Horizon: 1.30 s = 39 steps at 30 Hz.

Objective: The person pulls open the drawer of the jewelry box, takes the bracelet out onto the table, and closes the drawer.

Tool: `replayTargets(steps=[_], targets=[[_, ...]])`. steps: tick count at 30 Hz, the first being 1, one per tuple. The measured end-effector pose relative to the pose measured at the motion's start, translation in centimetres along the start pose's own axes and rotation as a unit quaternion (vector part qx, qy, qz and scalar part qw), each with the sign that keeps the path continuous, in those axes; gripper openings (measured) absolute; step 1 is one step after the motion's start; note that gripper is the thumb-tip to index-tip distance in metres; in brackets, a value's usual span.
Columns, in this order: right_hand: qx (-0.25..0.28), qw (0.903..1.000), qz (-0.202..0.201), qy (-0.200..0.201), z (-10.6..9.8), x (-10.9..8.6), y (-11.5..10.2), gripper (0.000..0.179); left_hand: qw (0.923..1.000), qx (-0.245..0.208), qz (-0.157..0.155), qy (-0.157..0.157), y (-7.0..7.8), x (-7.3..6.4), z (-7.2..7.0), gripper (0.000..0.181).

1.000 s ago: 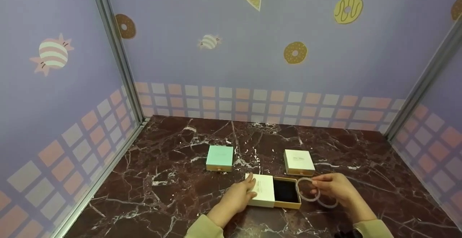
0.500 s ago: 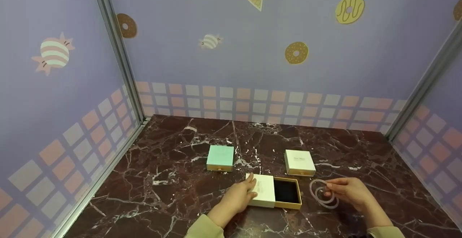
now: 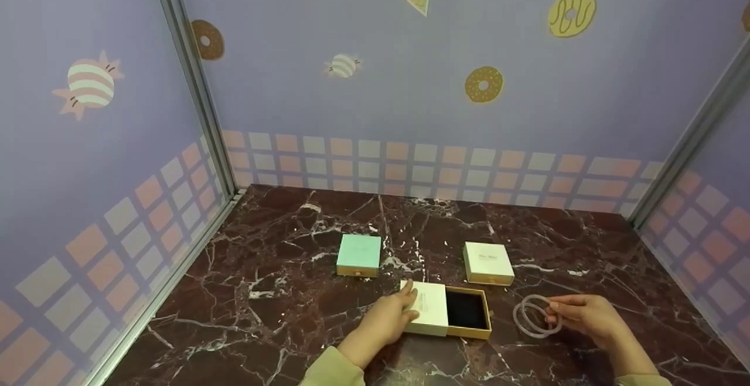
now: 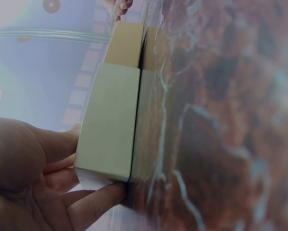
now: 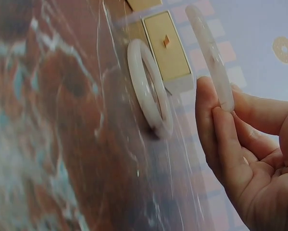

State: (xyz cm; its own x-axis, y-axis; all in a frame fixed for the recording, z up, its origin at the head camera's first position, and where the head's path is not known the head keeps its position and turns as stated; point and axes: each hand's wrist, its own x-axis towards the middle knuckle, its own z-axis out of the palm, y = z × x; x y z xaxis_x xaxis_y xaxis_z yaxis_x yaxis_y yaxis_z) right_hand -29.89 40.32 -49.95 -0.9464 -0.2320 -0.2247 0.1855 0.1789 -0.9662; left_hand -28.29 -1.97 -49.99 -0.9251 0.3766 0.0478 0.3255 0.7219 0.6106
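In the head view my left hand [image 3: 384, 318] grips the left end of a cream gift box [image 3: 429, 310]. The box's gold-edged drawer is slid out to the right and shows a black lining [image 3: 466, 310]. Up close in the left wrist view, thumb and fingers close round the end of the box sleeve [image 4: 110, 115]. My right hand [image 3: 589, 316] pinches a pale, translucent bangle [image 5: 208, 53] between thumb and fingers, raised off the table. A second pale bangle [image 5: 140, 84] lies flat on the table beneath it; in the head view the two rings overlap.
A mint-green box [image 3: 359, 249] sits at the back left and a closed cream box [image 3: 488, 259] behind the drawer, both on the dark red marbled table [image 3: 281, 327]. Purple patterned walls [image 3: 363, 105] stand behind and at both sides.
My right hand has moved to the right with the pinched bangle, away from the drawer and over the lying bangle. The left hand still holds the box in place.
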Motion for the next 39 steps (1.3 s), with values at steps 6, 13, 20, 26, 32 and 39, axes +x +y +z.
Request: replayTargets(steps=[6, 13, 20, 26, 32, 39], targets=[[0.03, 0.9994, 0.015, 0.008, -1.3, -0.6, 0.5, 0.033, 1.0, 0.0, 0.0, -0.003, 0.0, 0.0, 0.0, 0.055], [0.036, 0.9989, 0.027, 0.011, -2.9, -1.1, 1.3, 0.033, 0.9999, 0.013, 0.003, -0.003, 0.0, 0.0, 0.0, 0.055], [0.04, 0.9978, 0.046, 0.025, -4.5, -1.5, 1.8, 0.026, 0.9995, 0.025, 0.013, 0.009, -0.1, 0.0, 0.2, 0.053], [0.05, 0.9953, 0.059, 0.058, -5.0, -1.5, 2.2, 0.021, 0.9998, 0.018, 0.012, 0.006, -0.1, 0.1, 0.1, 0.054], [0.051, 0.9936, 0.06, 0.081, -5.1, -1.4, 2.4, 0.02, 0.9998, 0.015, 0.009, 0.008, -0.1, 0.1, 0.1, 0.054], [0.023, 0.9924, 0.07, 0.098, -4.8, -1.4, 2.1, 0.027, 0.9999, 0.012, 0.009, 0.008, 0.0, 0.1, 0.1, 0.054]])
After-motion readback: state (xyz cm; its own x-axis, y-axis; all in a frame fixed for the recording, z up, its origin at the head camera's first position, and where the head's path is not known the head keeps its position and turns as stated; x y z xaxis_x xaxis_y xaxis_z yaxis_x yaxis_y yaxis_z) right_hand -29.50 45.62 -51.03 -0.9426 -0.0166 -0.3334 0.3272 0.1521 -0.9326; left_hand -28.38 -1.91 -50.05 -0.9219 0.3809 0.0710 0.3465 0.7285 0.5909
